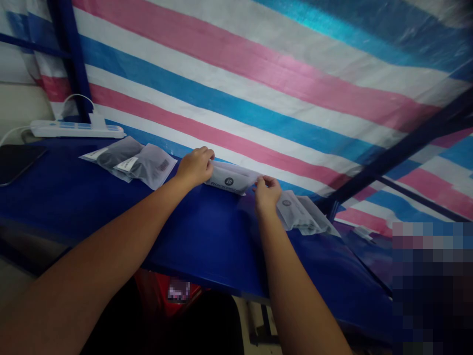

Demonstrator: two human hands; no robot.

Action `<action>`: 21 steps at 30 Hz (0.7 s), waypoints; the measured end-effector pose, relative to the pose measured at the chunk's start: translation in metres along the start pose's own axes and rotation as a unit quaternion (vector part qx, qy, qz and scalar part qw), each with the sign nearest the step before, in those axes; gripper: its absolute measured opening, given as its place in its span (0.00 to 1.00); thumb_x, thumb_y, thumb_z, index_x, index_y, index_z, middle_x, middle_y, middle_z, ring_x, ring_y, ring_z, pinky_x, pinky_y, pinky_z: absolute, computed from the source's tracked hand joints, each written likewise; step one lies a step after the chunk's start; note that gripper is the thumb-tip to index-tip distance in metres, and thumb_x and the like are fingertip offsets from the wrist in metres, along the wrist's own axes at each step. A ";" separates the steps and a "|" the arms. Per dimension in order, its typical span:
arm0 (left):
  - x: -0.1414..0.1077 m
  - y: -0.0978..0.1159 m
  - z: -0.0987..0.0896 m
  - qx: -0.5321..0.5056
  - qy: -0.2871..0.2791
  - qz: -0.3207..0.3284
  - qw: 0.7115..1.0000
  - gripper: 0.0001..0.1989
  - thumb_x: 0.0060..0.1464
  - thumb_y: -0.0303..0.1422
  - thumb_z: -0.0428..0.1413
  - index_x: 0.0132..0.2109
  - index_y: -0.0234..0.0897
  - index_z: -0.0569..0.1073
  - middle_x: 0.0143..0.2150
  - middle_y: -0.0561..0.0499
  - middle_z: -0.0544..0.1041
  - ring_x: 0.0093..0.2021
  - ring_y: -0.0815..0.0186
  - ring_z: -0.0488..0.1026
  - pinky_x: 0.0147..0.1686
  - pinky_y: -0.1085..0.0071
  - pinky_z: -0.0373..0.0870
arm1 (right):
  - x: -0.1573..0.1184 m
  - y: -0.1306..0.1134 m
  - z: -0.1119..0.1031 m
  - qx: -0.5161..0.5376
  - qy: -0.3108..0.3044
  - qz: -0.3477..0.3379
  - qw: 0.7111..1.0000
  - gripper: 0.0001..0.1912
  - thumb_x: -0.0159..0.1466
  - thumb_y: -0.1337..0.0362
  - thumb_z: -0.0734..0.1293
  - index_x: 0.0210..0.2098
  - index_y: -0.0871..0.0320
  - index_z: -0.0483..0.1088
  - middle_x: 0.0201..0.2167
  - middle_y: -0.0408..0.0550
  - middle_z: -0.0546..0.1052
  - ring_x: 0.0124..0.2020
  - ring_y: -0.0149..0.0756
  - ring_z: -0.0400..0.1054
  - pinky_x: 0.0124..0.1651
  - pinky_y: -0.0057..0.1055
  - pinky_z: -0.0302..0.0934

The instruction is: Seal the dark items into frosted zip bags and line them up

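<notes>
A frosted plastic bag (229, 178) with a round dark logo and dark lettering lies at the back of the blue table, between my hands. My left hand (196, 166) pinches its left end, with the fingers curled over the edge. At the bag's upper right corner, my right hand (267, 192) has thumb and fingertips pressed together on the plastic. Something darker shows dimly inside the bag, but I cannot make out what. Just right of my right hand lie more frosted bags (295, 212), overlapping, one with the same logo.
Two filled frosted bags (148, 165) with white labels lie left on the blue table (210, 236). Behind them is a white power strip (74, 129) with a plug; a dark phone (18, 160) lies far left. A striped tarp (236, 108) hangs behind. Below is a red stool (158, 291).
</notes>
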State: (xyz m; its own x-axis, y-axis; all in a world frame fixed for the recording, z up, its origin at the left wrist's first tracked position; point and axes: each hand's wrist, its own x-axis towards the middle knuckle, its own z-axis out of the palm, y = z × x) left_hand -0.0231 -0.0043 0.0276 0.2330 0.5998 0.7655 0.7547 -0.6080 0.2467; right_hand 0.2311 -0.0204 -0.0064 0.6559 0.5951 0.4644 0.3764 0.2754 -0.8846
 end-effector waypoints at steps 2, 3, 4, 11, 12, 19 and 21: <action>0.000 0.000 0.000 0.000 -0.006 0.000 1.000 0.09 0.55 0.25 0.52 0.42 0.40 0.73 0.42 0.46 0.76 0.43 0.58 0.72 0.38 0.63 0.68 | -0.001 -0.001 0.000 0.004 0.000 0.008 1.000 0.11 0.56 0.56 0.68 0.34 0.55 0.69 0.30 0.43 0.74 0.30 0.35 0.71 0.32 0.33 0.70; 0.000 0.000 0.000 0.001 -0.008 -0.001 1.000 0.09 0.55 0.25 0.52 0.42 0.40 0.73 0.42 0.46 0.76 0.43 0.58 0.72 0.38 0.63 0.67 | -0.001 -0.001 0.001 0.007 0.000 0.011 1.000 0.11 0.56 0.56 0.68 0.34 0.55 0.69 0.30 0.43 0.74 0.30 0.35 0.71 0.32 0.33 0.70; 0.000 0.000 0.000 0.002 -0.009 0.000 1.000 0.09 0.55 0.25 0.52 0.42 0.40 0.73 0.42 0.46 0.76 0.42 0.58 0.72 0.37 0.63 0.67 | -0.001 -0.001 0.001 0.008 0.001 0.012 1.000 0.11 0.56 0.56 0.68 0.34 0.55 0.69 0.30 0.42 0.74 0.29 0.35 0.71 0.32 0.33 0.70; 0.000 0.001 0.000 0.009 -0.014 -0.001 1.000 0.09 0.54 0.25 0.52 0.41 0.40 0.72 0.41 0.47 0.76 0.41 0.59 0.72 0.36 0.64 0.66 | -0.001 -0.002 0.002 0.015 0.002 0.016 1.000 0.10 0.56 0.56 0.68 0.34 0.55 0.69 0.30 0.43 0.74 0.30 0.36 0.72 0.33 0.35 0.70; -0.001 0.001 0.000 0.008 -0.015 -0.002 1.000 0.09 0.54 0.25 0.52 0.41 0.40 0.72 0.41 0.47 0.76 0.41 0.59 0.72 0.36 0.64 0.66 | -0.001 -0.002 0.002 0.016 0.001 0.016 1.000 0.11 0.56 0.56 0.68 0.34 0.55 0.69 0.30 0.43 0.74 0.30 0.36 0.72 0.32 0.35 0.70; -0.001 0.005 -0.003 0.010 -0.038 -0.022 0.999 0.08 0.56 0.26 0.52 0.41 0.40 0.73 0.42 0.47 0.76 0.42 0.59 0.73 0.37 0.64 0.66 | -0.002 -0.002 0.003 0.020 0.001 0.016 1.000 0.09 0.56 0.59 0.67 0.35 0.56 0.69 0.28 0.40 0.74 0.29 0.34 0.71 0.31 0.31 0.69; -0.001 0.007 -0.005 0.012 -0.043 -0.027 0.999 0.08 0.57 0.26 0.52 0.42 0.40 0.73 0.42 0.46 0.76 0.43 0.58 0.73 0.38 0.64 0.66 | -0.002 -0.001 0.003 0.018 0.003 0.015 1.000 0.09 0.57 0.59 0.67 0.35 0.55 0.69 0.28 0.39 0.73 0.30 0.34 0.72 0.31 0.30 0.69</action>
State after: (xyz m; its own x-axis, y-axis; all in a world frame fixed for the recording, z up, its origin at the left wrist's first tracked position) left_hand -0.0211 -0.0117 0.0311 0.2429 0.6746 0.6970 0.7814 -0.5619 0.2715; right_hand 0.2274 -0.0194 -0.0060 0.6697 0.5996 0.4383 0.3326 0.2855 -0.8988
